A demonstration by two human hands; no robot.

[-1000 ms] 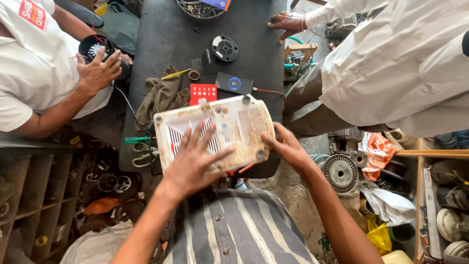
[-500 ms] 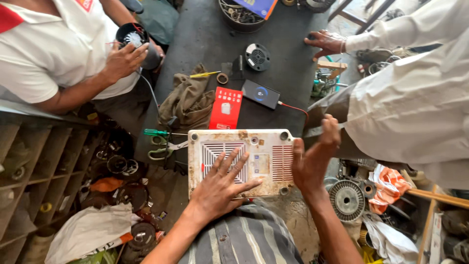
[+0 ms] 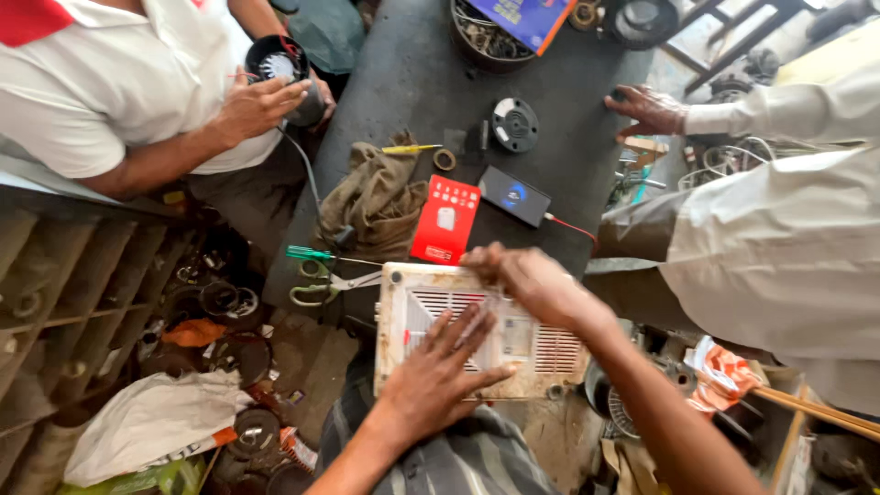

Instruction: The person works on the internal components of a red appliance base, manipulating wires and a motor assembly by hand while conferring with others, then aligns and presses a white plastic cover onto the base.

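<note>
A dirty cream plastic casing [image 3: 408, 316] with slotted vents rests flat on my lap, just below the dark workbench [image 3: 412, 82]. My left hand [image 3: 440, 380] lies spread and flat on its middle, palm down. My right hand [image 3: 527, 280] reaches across the casing's upper edge, with curled fingers touching the top rim near the red card packet [image 3: 446, 220]. Neither hand holds a tool.
On the bench lie a brown rag [image 3: 376, 197], a dark phone [image 3: 515, 195] with a red cable, a round black part [image 3: 514, 124], a yellow-handled tool [image 3: 410, 148], scissors [image 3: 321, 286] and a green screwdriver [image 3: 307, 252]. One person at left holds a small fan [image 3: 278, 62]; another's hand [image 3: 649, 108] rests at right.
The view has swung down and left. My right hand has moved from the casing's right edge to its top rim; my left hand stays flat on it.
</note>
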